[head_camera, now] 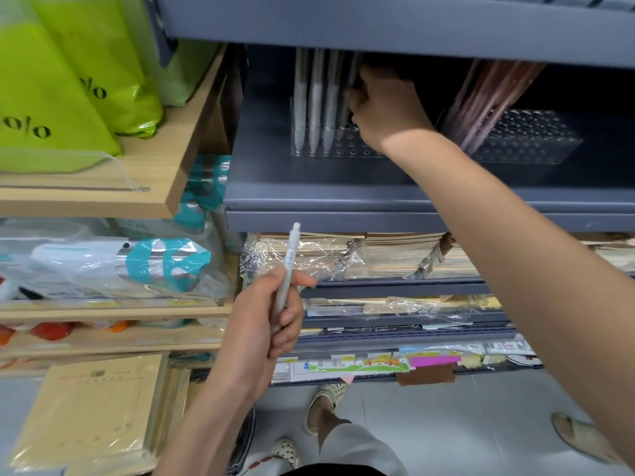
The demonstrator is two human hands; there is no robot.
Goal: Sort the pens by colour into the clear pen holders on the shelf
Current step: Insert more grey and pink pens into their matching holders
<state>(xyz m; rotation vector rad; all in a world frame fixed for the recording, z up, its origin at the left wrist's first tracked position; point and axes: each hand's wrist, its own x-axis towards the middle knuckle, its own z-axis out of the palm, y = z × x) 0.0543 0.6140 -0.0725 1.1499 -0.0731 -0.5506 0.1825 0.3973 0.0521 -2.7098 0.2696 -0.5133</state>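
Note:
My left hand [271,314] is shut on a pale grey pen [287,269], held upright below the grey shelf [343,197]. Up on that shelf stands a clear pen holder [343,146] with three pale grey pens [314,101] upright at its left end. My right hand [385,104] reaches into this holder, fingers closed around another pen [348,97] beside those three; most of that pen is hidden by the hand. A second clear pen holder [529,139] to the right carries a leaning bunch of brownish-pink pens [488,97].
The upper grey shelf [378,25] hangs low over the holders. Lime green bags [68,80] sit on a wooden shelf at left. Wrapped notebooks [343,255] fill the shelves below, brown envelopes [96,407] lie at lower left. Feet in sandals [326,403] stand on the floor.

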